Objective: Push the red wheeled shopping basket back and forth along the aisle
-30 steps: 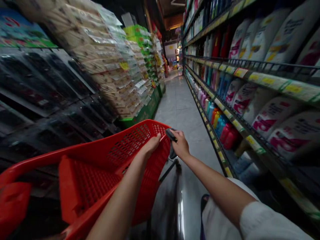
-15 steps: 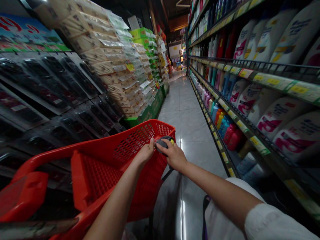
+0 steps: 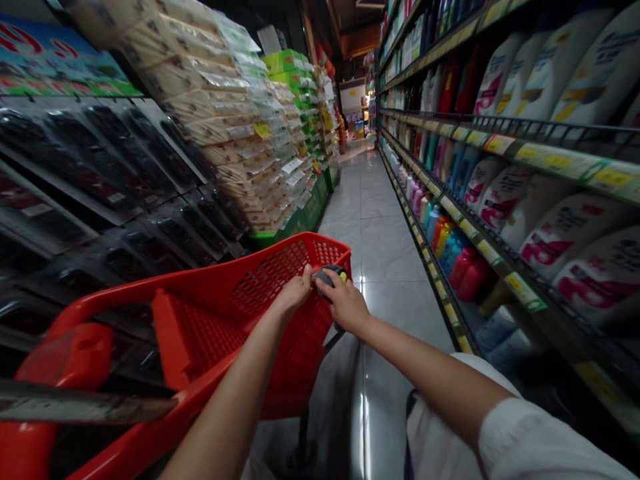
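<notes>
Over the far right corner of a red plastic shopping cart [image 3: 200, 293], my two hands meet around a rounded dark grey object with a yellow part, which looks like a tape measure [image 3: 327, 275]. My right hand [image 3: 349, 305] wraps it from the right, fingers bent over its top. At its left side my left hand [image 3: 296, 291] is closed with the thumb raised; its other fingers are mostly hidden, as is what they pinch. The cart's perforated basket stands below and to the left of my forearms.
Shelves with shampoo bottles [image 3: 580, 240] line the right side, their price-tag rail [image 3: 555, 160] jutting toward the aisle. On the left are hanging blister packs [image 3: 110, 157] and tall stacks of wrapped packages [image 3: 220, 120]. A grey tiled floor [image 3: 373, 230] runs ahead between them.
The cart's handle end has shifted slightly right and up in the view. My hands keep hold of the dark grey object, which appears slightly higher and turned a little.
</notes>
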Action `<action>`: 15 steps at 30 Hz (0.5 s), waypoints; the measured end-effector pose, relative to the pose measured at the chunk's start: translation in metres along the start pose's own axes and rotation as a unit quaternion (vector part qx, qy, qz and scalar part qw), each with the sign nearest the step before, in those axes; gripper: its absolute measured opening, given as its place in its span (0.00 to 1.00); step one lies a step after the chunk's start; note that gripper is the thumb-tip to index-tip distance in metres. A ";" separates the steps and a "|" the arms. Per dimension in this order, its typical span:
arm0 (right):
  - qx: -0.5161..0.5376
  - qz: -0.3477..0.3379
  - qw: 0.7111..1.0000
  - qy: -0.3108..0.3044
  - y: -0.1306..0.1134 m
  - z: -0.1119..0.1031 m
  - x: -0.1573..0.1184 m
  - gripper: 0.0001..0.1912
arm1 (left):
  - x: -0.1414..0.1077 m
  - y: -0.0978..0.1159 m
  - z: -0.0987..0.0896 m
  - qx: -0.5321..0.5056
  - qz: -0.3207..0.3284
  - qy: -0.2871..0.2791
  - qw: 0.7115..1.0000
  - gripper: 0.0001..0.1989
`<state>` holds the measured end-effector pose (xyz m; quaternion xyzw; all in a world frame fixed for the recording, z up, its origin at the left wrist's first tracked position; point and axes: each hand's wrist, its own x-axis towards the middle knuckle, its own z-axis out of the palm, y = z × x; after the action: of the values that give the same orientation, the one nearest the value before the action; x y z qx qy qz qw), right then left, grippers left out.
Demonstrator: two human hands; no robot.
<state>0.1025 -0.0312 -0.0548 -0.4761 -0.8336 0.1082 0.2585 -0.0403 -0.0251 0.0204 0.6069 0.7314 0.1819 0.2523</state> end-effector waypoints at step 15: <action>0.382 0.273 0.870 0.149 0.079 0.055 0.052 0.34 | -0.015 0.022 0.001 0.108 -0.003 -0.014 0.994 0.26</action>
<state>0.1093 0.0580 -0.1179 -0.5590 -0.5160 0.4120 0.5015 -0.0197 -0.0353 0.0346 0.6308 0.7450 0.0927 0.1963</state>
